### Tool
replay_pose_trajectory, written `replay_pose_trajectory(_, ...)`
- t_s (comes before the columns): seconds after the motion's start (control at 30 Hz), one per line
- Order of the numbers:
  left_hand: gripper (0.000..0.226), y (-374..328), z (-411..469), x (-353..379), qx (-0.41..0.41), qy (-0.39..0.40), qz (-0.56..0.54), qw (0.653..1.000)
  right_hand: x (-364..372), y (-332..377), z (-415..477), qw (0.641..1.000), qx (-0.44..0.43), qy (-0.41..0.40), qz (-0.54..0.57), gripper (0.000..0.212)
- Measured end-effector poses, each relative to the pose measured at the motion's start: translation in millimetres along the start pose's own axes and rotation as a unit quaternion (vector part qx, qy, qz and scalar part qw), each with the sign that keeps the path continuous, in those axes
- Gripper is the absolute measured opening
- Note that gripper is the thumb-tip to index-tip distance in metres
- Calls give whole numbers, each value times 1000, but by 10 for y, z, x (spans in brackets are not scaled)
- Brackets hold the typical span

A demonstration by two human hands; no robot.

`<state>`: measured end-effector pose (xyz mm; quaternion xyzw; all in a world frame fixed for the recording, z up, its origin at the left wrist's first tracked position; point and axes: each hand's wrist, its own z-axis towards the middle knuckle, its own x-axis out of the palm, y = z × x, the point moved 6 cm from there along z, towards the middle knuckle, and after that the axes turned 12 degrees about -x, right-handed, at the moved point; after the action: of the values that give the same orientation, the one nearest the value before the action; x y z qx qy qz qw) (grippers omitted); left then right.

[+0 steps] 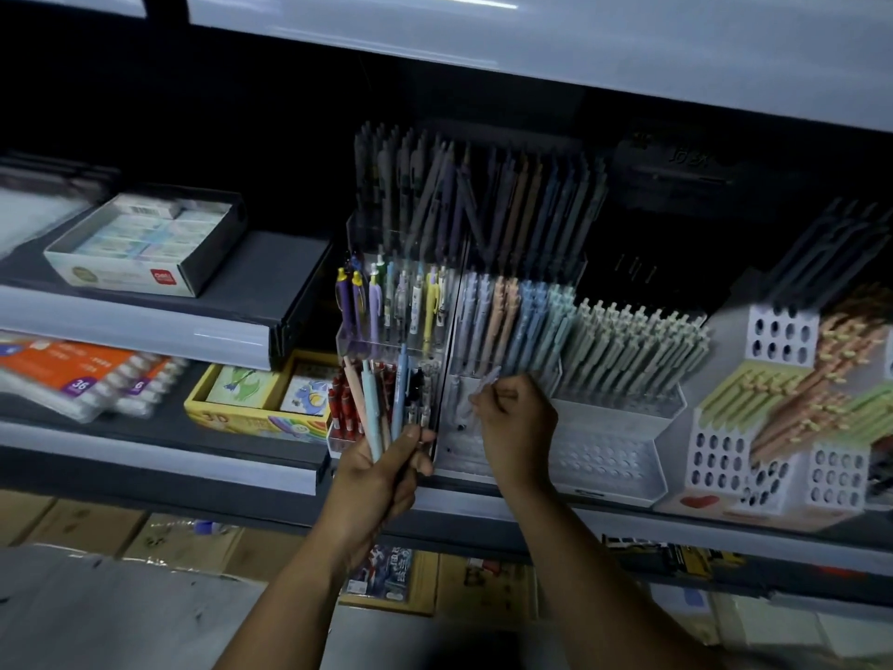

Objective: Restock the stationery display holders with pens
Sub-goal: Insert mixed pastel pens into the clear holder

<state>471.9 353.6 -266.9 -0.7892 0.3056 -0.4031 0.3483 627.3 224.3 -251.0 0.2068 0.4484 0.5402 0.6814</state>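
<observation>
My left hand (381, 469) grips a bunch of pastel pens (381, 403), pointing up, in front of the clear tiered pen holder (348, 338). My right hand (519, 423) pinches a single pale lilac pen (485, 384), tilted, just above the lowest tier of the white perforated holder (613, 464). That holder's upper tiers carry rows of pastel pens (541, 321) in lilac, peach, blue and green. Red pens (345, 403) fill the clear holder's bottom tier, partly hidden by my left hand's bunch.
White perforated cups (778, 331) with pencils stand at the right. A yellow box of cards (251, 408) and packs of crayons (82, 379) lie on the shelf at left. An eraser box (140, 249) sits on the upper left shelf. Cardboard cartons stand on the floor below.
</observation>
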Motion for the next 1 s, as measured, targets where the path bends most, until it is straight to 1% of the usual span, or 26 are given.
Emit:
replay_pose_trajectory(0.1,30,-7,-3,-7,-1,-1,-3,1000,65,21,-19,998,-43,5,-36,20)
replay_pose_trajectory(0.17,28,-19,-11,1,0,-1,-1,1000,119,11,-29,998,-47,9,-50,23)
replay_pose_trajectory(0.3,23,-44,-32,49,-1,11,-6,1000,275,-58,-32,995,-25,64,-74,28)
replay_pose_trajectory(0.37,22,-40,-35,60,-10,11,-17,1000,337,-51,-19,992,-19,86,-90,36)
replay_pose_trajectory(0.47,24,-51,-44,65,-14,4,-13,1000,372,3,36,984,-7,101,-148,44)
replay_pose_trajectory(0.57,23,-56,-43,72,-15,3,-7,1000,402,30,50,975,14,118,-187,44)
replay_pose_trajectory(0.67,25,-44,-35,90,-16,9,-1,1000,413,55,53,971,27,135,-195,40)
replay_pose_trajectory(0.73,26,-38,-29,96,-16,15,-4,1000,381,65,41,972,45,144,-179,39)
replay_pose_trajectory(0.83,29,-29,-30,121,-18,23,-7,1000,294,58,-19,978,81,151,-117,42)
replay_pose_trajectory(0.93,32,-10,-21,156,-22,32,-3,999,197,136,-92,981,105,161,-19,30)
replay_pose_trajectory(1.0,35,9,-12,195,-24,42,7,999,111,294,-97,979,102,170,44,18)
